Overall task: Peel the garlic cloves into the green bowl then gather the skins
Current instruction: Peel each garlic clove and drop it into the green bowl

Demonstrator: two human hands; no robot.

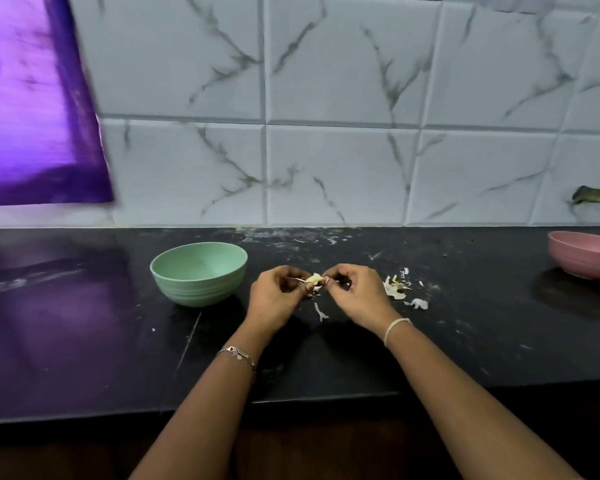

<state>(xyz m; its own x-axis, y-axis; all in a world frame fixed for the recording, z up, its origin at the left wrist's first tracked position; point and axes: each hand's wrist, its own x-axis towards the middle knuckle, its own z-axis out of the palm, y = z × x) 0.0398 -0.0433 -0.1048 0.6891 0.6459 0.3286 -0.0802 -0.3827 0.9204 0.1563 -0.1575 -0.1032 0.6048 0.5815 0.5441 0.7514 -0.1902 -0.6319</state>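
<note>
Peeling a garlic clove [315, 279]: the left hand [278, 292] and right hand [352, 292] each pinch one end with curled fingertips, above the black tabletop [465, 323] and just right of the matte, ribbed green bowl [194, 289]. The step probably goes best with the firm, pale clove held steady and the papery skin drawn off in strips. Thin white skins [395, 289] lie scattered beside the right hand.

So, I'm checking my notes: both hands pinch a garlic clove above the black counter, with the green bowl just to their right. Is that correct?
Not quite. The head view shows the green bowl to the left of the hands; the left hand and right hand do pinch the garlic clove above the black counter.
</note>
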